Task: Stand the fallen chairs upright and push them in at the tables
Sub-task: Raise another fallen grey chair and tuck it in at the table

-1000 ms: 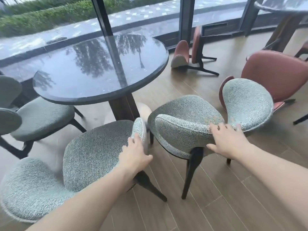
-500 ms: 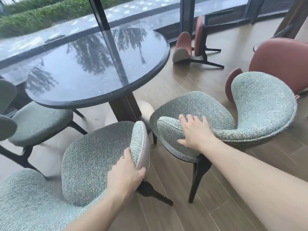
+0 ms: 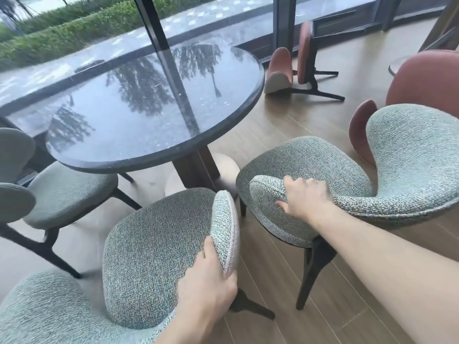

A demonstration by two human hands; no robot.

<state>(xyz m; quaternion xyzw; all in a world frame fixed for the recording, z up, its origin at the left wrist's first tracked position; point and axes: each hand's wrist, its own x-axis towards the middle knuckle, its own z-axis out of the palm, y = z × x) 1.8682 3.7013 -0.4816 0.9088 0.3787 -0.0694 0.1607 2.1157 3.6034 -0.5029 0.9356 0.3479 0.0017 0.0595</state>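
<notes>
Two upright grey-green fabric chairs stand at the near side of a round dark table [image 3: 223,115]. My left hand [image 3: 211,276] grips the right wing of the backrest of the left chair [image 3: 154,254]. My right hand [image 3: 303,197] grips the left wing of the backrest of the right chair [image 3: 308,160], fingers curled over its top edge. A pink chair [image 3: 295,63] lies tipped on its side on the floor beyond the table, near the window.
Another grey-green chair [image 3: 67,192] stands at the table's left side. A pink upright chair [image 3: 427,80] is behind the right chair. A window wall with dark frames runs along the back. The floor is wood plank.
My right hand slid left along the right chair's backrest to its left wing and closed on it. My left hand shifted lower on the left chair's wing. Both chairs look nearer the table.
</notes>
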